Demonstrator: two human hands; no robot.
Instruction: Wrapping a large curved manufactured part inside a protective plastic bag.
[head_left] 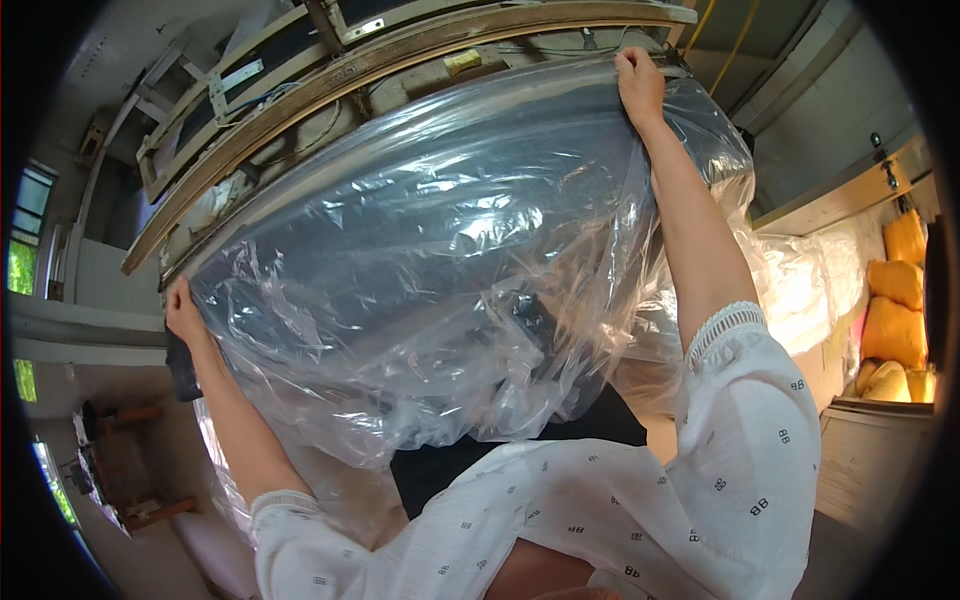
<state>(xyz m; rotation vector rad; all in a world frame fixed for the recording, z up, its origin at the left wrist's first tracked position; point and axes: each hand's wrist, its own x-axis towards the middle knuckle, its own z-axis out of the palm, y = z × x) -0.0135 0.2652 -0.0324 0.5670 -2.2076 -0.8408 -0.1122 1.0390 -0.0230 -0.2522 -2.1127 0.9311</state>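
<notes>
A wide clear plastic sheet (420, 240) spreads between my outstretched arms, wrinkled and shiny, with dark material showing through it. At the far left, my left hand (183, 308) is closed on the sheet's upper left corner. My right hand (640, 88) pinches the sheet's far edge at the upper right, close to a wooden rail. The sheet's near part hangs in loose folds toward my body, over black cloth (440, 470).
A long curved wooden rail (400, 52) runs along the far side, with a frame behind it. A small yellow block (462, 63) lies under the rail. More clear plastic (815, 275) is heaped at right, near orange-yellow bundles (893, 320). A wooden stand (150, 515) is at lower left.
</notes>
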